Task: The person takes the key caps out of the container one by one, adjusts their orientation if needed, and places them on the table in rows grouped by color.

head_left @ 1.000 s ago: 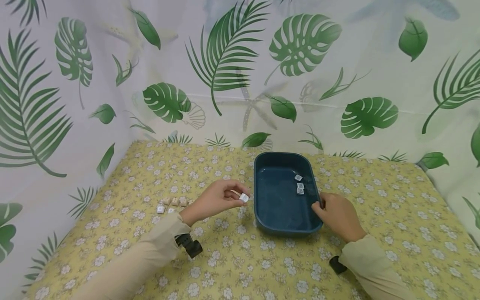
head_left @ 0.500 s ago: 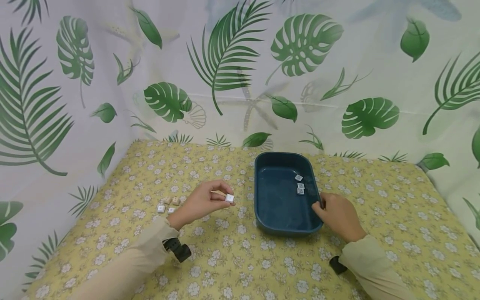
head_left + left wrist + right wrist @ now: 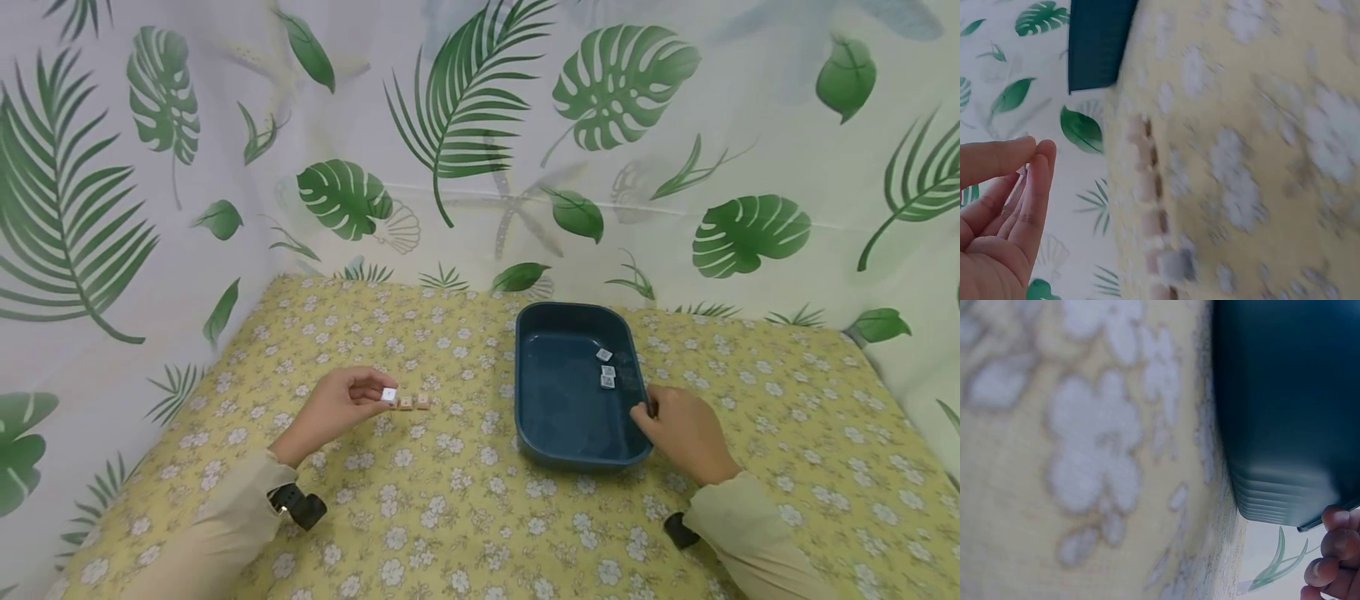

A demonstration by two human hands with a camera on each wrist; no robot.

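Observation:
My left hand pinches a small white block with a dark mark on top, like a keycap, between thumb and fingertips. It overlaps a row of similar beige blocks in the head view. The left wrist view shows several beige blocks in a line on the cloth, with another white block beside the row. My right hand grips the right rim of a dark blue rectangular basin, thumb over the edge. Three white blocks lie inside near the basin's right wall.
A yellow flowered cloth covers the table. Behind it and at the left stands a white curtain printed with green leaves. A black strap sits on the left wrist and another on the right.
My left hand has moved left, away from the basin's side to the beige row, still pinching the white block. My right hand stays on the rim. The head view has shifted slightly.

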